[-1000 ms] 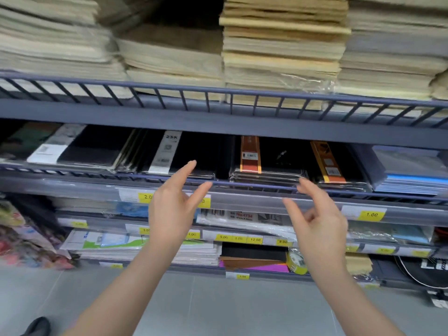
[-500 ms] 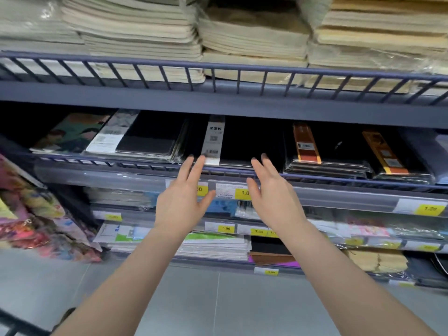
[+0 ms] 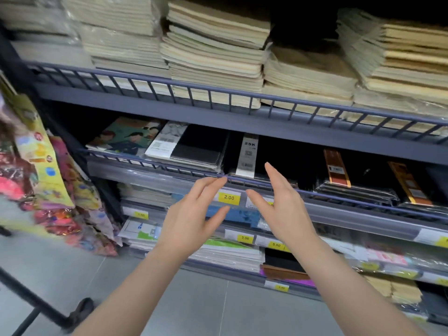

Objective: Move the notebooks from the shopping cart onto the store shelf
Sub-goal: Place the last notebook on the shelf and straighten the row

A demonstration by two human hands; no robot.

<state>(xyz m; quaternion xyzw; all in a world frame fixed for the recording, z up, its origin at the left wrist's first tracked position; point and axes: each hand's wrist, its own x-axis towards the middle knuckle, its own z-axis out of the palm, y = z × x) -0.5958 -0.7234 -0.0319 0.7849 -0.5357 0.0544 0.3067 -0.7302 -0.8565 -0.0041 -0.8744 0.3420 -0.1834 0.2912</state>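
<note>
Store shelving (image 3: 218,117) fills our view, tiers of stock behind low wire rails. Both our hands hover empty in front of the middle tier: our left hand (image 3: 191,214) with fingers spread and relaxed, fingertips just at the rail (image 3: 363,202), our right hand (image 3: 283,204) straight-fingered beside it, palms turned toward each other. They hold nothing. We judge this a pause at the black notebooks (image 3: 274,161) lying flat behind the rail, banded with a white label; whether these came from the cart we cannot tell. A dark frame and wheel (image 3: 80,309) at lower left is probably the shopping cart, though no notebooks show in it. That rail is the edge to clear: anything going in must lift over it and slide under the shelf above, where room is shallow. Hanging packets (image 3: 43,178) crowd the left.
</note>
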